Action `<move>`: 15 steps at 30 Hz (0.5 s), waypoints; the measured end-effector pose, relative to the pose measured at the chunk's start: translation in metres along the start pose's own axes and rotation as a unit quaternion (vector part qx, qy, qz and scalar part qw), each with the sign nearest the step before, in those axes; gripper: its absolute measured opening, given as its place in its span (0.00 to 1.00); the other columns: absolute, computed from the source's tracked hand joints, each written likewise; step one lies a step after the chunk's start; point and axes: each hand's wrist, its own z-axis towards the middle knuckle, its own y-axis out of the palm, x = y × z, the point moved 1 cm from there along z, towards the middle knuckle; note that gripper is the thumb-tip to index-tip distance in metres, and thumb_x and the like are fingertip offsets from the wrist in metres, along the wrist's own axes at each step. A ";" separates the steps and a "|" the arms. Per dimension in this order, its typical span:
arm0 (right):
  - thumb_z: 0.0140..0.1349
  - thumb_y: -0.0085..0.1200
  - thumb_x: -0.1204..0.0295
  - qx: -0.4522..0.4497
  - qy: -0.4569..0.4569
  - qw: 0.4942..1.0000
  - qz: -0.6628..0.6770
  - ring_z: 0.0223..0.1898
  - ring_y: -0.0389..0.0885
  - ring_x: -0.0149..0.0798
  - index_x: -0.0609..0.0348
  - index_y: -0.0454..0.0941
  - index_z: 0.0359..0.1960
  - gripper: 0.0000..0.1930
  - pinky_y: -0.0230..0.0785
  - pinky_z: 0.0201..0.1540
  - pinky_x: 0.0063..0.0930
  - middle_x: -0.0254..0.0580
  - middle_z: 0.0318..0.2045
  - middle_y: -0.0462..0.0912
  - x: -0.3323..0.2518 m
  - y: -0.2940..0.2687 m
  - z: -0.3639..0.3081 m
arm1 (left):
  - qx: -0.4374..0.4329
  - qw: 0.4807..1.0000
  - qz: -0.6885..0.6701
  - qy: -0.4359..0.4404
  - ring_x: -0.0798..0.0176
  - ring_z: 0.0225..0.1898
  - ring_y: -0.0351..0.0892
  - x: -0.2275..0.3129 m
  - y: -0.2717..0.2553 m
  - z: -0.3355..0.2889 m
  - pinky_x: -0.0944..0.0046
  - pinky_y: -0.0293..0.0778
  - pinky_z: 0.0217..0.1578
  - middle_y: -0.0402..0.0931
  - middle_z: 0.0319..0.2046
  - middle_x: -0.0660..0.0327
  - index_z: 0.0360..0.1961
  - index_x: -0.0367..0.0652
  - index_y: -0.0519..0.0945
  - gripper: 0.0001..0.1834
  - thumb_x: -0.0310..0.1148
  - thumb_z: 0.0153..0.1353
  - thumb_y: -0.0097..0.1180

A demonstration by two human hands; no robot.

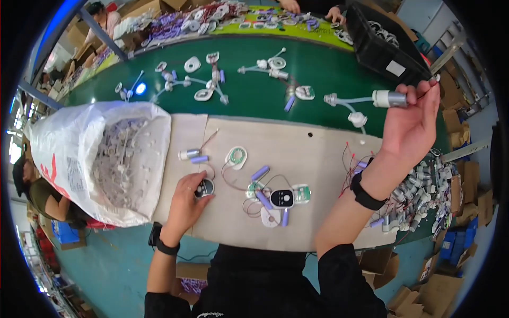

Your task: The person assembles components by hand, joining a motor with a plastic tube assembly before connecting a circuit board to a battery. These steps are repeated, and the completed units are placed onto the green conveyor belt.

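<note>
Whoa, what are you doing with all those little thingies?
The left hand grips a round, black-faced piece over the beige sheet. The right hand holds a white-and-silver cylinder with pale tubing. Between the hands lie wired parts, including a purple cylinder. A white bag of clear pieces sits at the left.

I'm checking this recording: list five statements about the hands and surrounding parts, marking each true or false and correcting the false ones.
1. The left hand touches a black-faced disc. True.
2. The silver-and-white motor is in the left hand. False: the right hand holds it.
3. The white bag is closed. False: the bag is open, showing clear plastic parts inside.
4. A black bin is beyond the right hand. True.
5. Metallic motors are heaped right of the right forearm. True.
</note>
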 end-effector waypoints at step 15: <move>0.69 0.55 0.74 -0.032 0.073 0.996 0.046 0.34 0.68 0.32 0.62 0.76 0.49 0.10 0.64 0.53 0.36 0.39 0.41 0.80 0.027 0.035 -0.023 | 0.186 0.979 0.086 -0.002 0.46 0.47 0.78 0.000 0.013 0.042 0.54 0.74 0.48 0.81 0.44 0.49 0.52 0.38 0.80 0.19 0.29 0.59 0.64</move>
